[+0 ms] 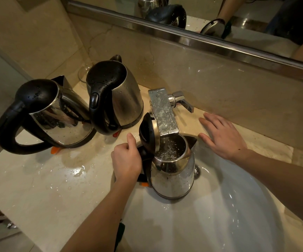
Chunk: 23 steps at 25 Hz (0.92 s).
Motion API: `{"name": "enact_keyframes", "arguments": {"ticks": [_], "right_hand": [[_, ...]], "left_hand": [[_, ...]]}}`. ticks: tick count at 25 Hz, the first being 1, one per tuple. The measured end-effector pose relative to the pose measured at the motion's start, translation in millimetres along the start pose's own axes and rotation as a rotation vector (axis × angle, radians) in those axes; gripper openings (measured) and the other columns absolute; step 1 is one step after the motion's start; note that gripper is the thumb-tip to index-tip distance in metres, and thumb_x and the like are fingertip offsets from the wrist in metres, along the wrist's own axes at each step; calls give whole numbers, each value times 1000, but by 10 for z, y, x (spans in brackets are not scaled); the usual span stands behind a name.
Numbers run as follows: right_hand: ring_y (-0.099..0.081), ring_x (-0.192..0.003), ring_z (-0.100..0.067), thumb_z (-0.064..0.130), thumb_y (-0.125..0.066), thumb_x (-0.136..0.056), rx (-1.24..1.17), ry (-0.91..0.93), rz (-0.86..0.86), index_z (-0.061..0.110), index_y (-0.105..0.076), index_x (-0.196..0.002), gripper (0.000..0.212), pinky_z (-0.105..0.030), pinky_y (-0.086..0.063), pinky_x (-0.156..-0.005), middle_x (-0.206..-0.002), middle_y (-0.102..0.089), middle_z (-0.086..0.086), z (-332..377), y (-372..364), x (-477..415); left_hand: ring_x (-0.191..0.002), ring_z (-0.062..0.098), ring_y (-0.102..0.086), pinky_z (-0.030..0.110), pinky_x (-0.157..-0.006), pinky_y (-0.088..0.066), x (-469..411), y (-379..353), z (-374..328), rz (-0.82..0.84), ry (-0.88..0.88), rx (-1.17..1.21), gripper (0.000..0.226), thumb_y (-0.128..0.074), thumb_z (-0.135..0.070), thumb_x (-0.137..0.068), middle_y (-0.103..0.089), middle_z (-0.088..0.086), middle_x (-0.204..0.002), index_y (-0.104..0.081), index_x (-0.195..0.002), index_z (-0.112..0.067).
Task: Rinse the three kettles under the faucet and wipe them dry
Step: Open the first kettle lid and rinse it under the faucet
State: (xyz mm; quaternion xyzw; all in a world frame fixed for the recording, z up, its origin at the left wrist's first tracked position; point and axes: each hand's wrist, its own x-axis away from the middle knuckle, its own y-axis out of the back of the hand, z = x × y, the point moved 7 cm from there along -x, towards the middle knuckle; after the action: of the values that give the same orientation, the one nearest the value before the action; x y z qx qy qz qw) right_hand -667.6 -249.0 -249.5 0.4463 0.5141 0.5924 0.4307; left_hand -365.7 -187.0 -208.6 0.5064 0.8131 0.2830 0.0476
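The open-lidded kettle (172, 171) sits at the sink's (228, 215) back rim, mouth directly under the faucet (164, 113), and the left hand (127, 159) is curled round its handle. The broad basin spreads before it and to its right. The right hand (223, 137) lies flat, fingers straight, on the counter (38, 179) between rim and wall; the left kettle (61, 117) and middle kettle (123, 95) crowd the counter's left.

Finishes at the basin: steel, black plastic, chrome, stone, white glaze.

The left kettle (65, 128) has a mirror-polished steel body. The middle kettle (127, 99) shows duller, satin steel. The kettle under the faucet (172, 179) is shiny steel speckled with drops. All three carry smooth black plastic lids and handles, beaded with water on the two standing ones. The faucet (163, 113) is bright chrome, heavily water-spotted. The countertop (38, 188) is glossy beige veined stone, wet in patches. The sink (228, 215) looks like smooth, glossy white ceramic. The mirror frame (183, 40) is satin metal.
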Motion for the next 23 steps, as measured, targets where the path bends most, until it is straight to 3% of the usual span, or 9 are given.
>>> {"name": "enact_keyframes", "arguments": {"ticks": [23], "right_hand": [[-24, -145, -24, 65, -7, -92, 11, -2, 6, 25, -29, -151, 75, -42, -23, -116, -159, -29, 0, 5, -1, -8]], "left_hand": [[-49, 17, -34, 32, -55, -32, 9, -21, -13, 6, -8, -10, 60, -35, -41, -103, -34, 5, -50, -32, -51, -13]]}}
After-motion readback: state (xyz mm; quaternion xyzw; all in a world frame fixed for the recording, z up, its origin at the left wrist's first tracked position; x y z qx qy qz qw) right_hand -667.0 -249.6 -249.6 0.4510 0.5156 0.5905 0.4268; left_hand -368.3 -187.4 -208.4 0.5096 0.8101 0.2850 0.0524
